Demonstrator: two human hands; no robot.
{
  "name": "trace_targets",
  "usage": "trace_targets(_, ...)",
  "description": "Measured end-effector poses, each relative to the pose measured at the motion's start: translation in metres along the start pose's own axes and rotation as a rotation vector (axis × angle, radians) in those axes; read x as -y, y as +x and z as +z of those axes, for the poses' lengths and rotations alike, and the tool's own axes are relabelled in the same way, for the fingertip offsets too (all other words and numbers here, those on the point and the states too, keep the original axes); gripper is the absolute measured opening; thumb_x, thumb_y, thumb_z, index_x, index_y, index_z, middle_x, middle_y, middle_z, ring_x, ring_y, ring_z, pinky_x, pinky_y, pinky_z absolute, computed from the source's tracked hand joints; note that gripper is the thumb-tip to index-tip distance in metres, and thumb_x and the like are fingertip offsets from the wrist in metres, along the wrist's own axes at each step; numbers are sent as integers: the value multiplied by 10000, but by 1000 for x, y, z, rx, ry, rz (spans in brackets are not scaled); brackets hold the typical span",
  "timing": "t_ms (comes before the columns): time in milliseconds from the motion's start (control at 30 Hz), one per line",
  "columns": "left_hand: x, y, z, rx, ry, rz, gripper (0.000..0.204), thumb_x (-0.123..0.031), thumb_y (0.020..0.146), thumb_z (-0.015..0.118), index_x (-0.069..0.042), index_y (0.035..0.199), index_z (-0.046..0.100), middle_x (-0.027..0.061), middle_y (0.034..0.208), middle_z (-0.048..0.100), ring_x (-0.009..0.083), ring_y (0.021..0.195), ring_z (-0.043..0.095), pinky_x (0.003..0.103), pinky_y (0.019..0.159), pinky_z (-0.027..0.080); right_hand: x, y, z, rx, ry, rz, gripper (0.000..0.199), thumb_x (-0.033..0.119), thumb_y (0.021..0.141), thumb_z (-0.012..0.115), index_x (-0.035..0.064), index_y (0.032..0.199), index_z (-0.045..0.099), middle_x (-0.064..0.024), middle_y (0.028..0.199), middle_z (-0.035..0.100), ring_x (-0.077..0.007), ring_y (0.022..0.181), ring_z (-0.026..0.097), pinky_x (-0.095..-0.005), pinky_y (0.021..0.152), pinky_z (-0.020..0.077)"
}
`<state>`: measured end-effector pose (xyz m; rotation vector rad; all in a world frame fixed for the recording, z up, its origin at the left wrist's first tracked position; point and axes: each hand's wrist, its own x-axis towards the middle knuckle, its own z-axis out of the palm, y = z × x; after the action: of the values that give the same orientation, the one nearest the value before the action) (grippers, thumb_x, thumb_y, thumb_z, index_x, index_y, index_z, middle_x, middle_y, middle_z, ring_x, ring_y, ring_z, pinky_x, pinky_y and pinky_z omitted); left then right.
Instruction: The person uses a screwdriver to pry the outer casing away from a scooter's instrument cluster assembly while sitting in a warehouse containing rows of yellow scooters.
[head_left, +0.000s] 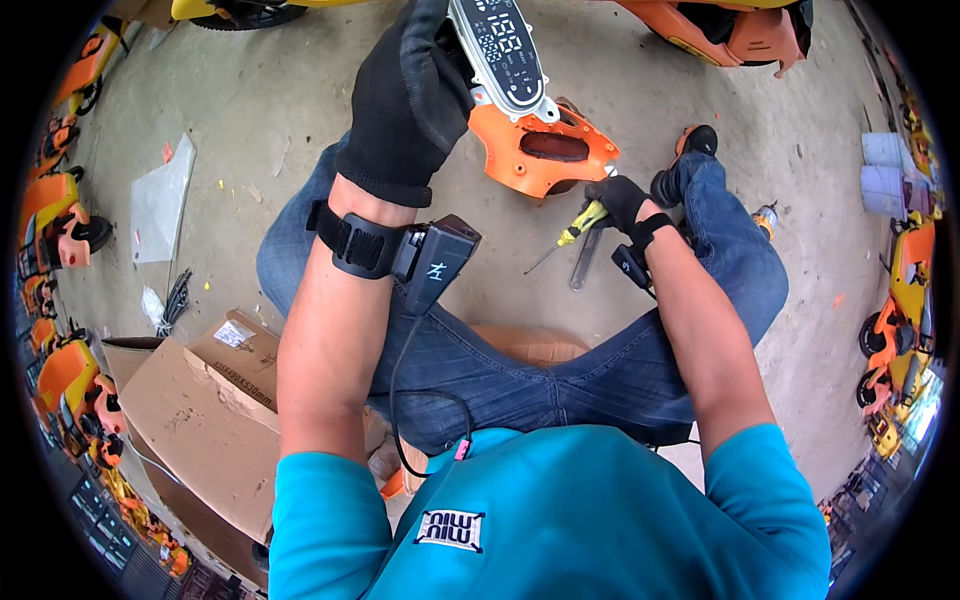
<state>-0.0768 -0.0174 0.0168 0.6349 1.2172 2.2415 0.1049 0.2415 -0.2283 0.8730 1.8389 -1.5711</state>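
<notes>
Concrete floor [300, 90] surrounds the seated person. Left gloved hand [408, 100] has its grip closed around an orange plastic housing with dark display panel [525, 120]. Right gloved hand [620, 200] closes on a yellow-handled screwdriver [575, 232].

You are sitting on a bare grey concrete floor [300, 90] — a flat metal wrench [583, 260], a clear plastic sheet [160, 205] and brown cardboard boxes [200, 420] are lying on it.

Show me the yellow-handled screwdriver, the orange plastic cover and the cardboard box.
yellow-handled screwdriver [583, 223], head view, on its handle
orange plastic cover [520, 160], head view, on its flat face
cardboard box [190, 420], head view, on its flap
</notes>
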Motion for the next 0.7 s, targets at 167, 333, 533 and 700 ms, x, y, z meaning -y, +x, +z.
trace_targets(167, 3, 1, -3, -102, -249, -109, 416, -213, 1102, 292, 49, 1383, 452, 164, 1288, 604, 228, 1162, 617, 348, 1035, 492, -114, 32, 22, 66, -950, -461, 167, 140, 897, 579, -8, 910, 656, -169, 888, 694, -302, 783, 706, -401, 690, 600)
trace_targets(333, 7, 3, -2, -36, -256, -174, 427, -221, 1099, 326, 72, 1388, 442, 164, 1274, 610, 222, 1152, 622, 339, 1022, 496, -118, 45, 33, 37, -1267, -435, 176, 200, 925, 511, 117, 919, 666, -141, 906, 666, -329, 903, 652, -419, 798, 523)
trace_targets(533, -2, -16, -4, 102, 1257, 273, 380, -24, 939, 581, 18, 1314, 537, 121, 1054, 726, 219, 925, 719, 311, 789, 584, 66, -47, 28, 15, 129, 86, 222, 227, 988, 554, 75, 1125, 641, -89, 1027, 683, -229, 948, 680, -357, 783, 575)
trace_targets(700, 48, -4, -18, 107, 1221, 465, 322, -2, 873, 623, 10, 1195, 631, 126, 922, 728, 231, 767, 711, 310, 658, 568, 148, -147, 28, 144, 331, -443, 625, 375, 895, 714, 4, 1347, 494, -107, 1185, 625, -176, 972, 652, -296, 754, 573)
